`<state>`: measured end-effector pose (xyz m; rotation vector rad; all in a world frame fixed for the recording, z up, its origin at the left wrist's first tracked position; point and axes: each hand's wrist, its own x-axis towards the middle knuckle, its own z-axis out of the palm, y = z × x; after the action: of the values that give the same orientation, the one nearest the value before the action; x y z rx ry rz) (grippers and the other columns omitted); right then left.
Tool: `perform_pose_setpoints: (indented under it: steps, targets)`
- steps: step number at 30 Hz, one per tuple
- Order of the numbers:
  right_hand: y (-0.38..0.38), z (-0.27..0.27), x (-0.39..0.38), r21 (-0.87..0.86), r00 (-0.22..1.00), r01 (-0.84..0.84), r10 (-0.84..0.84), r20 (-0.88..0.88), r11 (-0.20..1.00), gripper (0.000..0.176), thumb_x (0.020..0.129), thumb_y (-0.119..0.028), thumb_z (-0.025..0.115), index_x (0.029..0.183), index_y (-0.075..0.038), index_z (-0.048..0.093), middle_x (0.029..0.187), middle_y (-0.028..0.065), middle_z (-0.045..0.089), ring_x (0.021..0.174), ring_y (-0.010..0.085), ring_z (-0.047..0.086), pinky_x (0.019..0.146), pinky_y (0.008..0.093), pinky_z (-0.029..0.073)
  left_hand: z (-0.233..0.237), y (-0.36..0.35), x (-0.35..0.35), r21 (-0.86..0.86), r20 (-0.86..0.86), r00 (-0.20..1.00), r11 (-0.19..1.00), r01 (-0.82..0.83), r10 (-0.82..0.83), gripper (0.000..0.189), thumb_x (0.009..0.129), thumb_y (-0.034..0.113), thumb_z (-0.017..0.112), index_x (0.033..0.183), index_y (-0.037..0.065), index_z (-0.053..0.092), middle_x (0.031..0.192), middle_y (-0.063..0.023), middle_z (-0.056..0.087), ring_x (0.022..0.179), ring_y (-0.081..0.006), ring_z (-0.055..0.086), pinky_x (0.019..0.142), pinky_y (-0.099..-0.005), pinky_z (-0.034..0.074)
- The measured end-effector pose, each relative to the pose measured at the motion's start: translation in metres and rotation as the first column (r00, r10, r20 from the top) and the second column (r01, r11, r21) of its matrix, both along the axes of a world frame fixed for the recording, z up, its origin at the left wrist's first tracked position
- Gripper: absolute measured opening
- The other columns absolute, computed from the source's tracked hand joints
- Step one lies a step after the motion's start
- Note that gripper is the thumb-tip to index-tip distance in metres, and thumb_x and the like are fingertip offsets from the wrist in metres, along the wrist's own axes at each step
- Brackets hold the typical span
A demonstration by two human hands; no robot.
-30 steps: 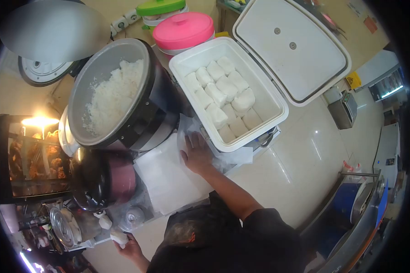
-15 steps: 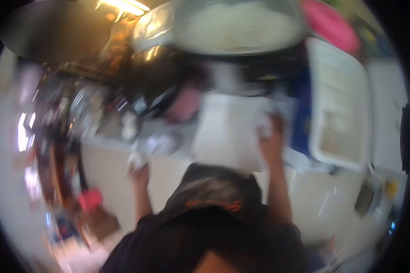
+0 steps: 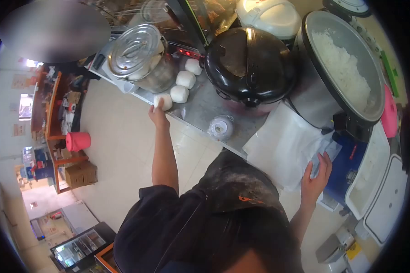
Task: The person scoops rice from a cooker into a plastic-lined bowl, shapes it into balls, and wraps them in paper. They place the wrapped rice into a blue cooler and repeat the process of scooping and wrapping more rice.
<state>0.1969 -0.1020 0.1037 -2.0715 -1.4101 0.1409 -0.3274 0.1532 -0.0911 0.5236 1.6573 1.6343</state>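
My left hand (image 3: 159,116) has its fingers around a white wrapped bundle (image 3: 163,102) at the counter's front edge. Behind it stand more white bundles (image 3: 179,94) in a short row, beside a steel pot (image 3: 155,75) with a glass lid. At the right, my right hand (image 3: 316,176) has its thumb and fingers apart, touching thin clear plastic (image 3: 324,152). This plastic lies at the edge of a stack of white paper sheets (image 3: 278,136). A roll of clear tape or plastic (image 3: 221,127) rests on the counter between my hands.
A black lidded rice cooker (image 3: 250,66) stands behind the counter (image 3: 193,109). Right of it is a large open cooker of white rice (image 3: 341,73). A blue box (image 3: 348,157) and white tub (image 3: 366,177) are at the right. A pink bucket (image 3: 78,141) stands far left.
My view has turned and sharpened. My left hand has carried its white bundle to the row by the pot. My right hand has stayed near the sheets, now at the plastic.
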Motion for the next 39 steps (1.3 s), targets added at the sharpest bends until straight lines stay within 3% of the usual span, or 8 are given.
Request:
perform_pose_setpoints:
  steps: [6,11,15,18,22,25,31,39]
  targets:
    - [0.013,0.023,-0.021,0.001,0.99,0.014,-0.014,0.14,1.0,0.033,0.085,-0.005,0.065,0.117,-0.003,0.06,0.128,0.0185,0.055,0.12,0.0366,0.052,0.102,0.0421,0.04,0.02,-0.012,-0.005,-0.14,0.064,0.984,0.974,0.176,-0.169,0.044,0.084,0.027,0.073,0.11,-0.007,0.064,0.107,-0.019,0.066,0.097,-0.031,0.067,0.075,-0.0423,0.058]
    - [0.029,0.054,-0.025,0.02,0.998,-0.065,0.065,0.004,0.998,0.04,0.08,-0.008,0.068,0.119,-0.006,0.06,0.134,0.0183,0.051,0.123,0.0371,0.048,0.102,0.0449,0.04,0.012,0.009,0.011,-0.155,-0.359,0.932,0.988,0.002,-0.058,0.054,0.085,0.034,0.075,0.112,-0.01,0.061,0.102,-0.0178,0.067,0.088,-0.0248,0.067,0.071,-0.0363,0.056]
    - [0.051,0.111,-0.004,0.102,0.961,-0.22,0.198,0.191,0.97,0.032,0.081,-0.002,0.068,0.112,-0.003,0.063,0.123,0.0167,0.059,0.109,0.0343,0.058,0.09,0.0393,0.048,-0.007,0.025,0.009,-0.235,-0.675,0.726,0.971,-0.041,-0.133,0.073,0.081,0.051,0.075,0.116,-0.01,0.059,0.107,-0.0237,0.064,0.098,-0.0342,0.063,0.088,-0.0417,0.05]
    - [0.082,0.168,0.036,0.129,0.912,-0.233,0.17,0.373,0.964,0.025,0.082,-0.002,0.068,0.107,-0.002,0.066,0.11,0.0155,0.065,0.099,0.0325,0.062,0.087,0.0381,0.049,0.032,0.001,0.035,-0.071,-0.971,0.239,0.98,-0.187,-0.024,0.067,0.081,0.044,0.075,0.119,-0.009,0.059,0.115,-0.028,0.062,0.105,-0.0426,0.059,0.092,-0.0486,0.047]
    - [0.147,0.189,0.115,-0.069,0.94,-0.175,0.188,0.284,0.982,0.016,0.086,-0.01,0.067,0.098,0.0,0.066,0.098,0.0137,0.068,0.089,0.0291,0.065,0.073,0.0388,0.052,0.094,-0.041,0.113,0.009,-0.939,0.315,0.904,0.427,-0.14,0.036,0.085,0.012,0.069,0.115,-0.004,0.058,0.109,-0.0193,0.062,0.109,-0.0379,0.056,0.096,-0.0456,0.044]
    - [0.215,0.16,0.174,-0.537,0.885,-0.217,0.397,0.244,0.815,0.021,0.08,-0.019,0.072,0.084,0.001,0.07,0.082,0.0172,0.069,0.077,0.0321,0.067,0.068,0.0403,0.051,0.123,-0.073,0.161,-0.216,-0.842,0.131,0.55,0.807,-0.524,0.032,0.076,0.008,0.07,0.104,0.001,0.059,0.105,-0.0164,0.061,0.099,-0.0378,0.056,0.092,-0.0441,0.043]
    - [0.289,0.058,0.207,-0.914,0.808,-0.167,0.582,0.087,0.369,0.023,0.068,-0.02,0.079,0.072,0.0,0.068,0.077,0.0189,0.068,0.079,0.0357,0.067,0.07,0.0422,0.052,0.081,-0.091,0.197,-0.666,-0.667,-0.319,0.347,0.66,-0.674,0.077,0.063,0.027,0.083,0.129,0.01,0.048,0.135,-0.0203,0.044,0.121,-0.0427,0.044,0.097,-0.052,0.042]
    - [0.292,0.038,0.188,-0.852,0.725,-0.213,0.662,0.19,0.478,0.053,0.07,-0.01,0.075,0.113,0.009,0.05,0.088,0.0262,0.064,0.091,0.041,0.064,0.075,0.0462,0.052,0.092,-0.081,0.207,-0.673,-0.653,-0.28,0.369,0.641,-0.704,0.072,0.061,0.019,0.084,0.122,0.007,0.048,0.119,-0.02,0.048,0.109,-0.0425,0.048,0.09,-0.0522,0.044]
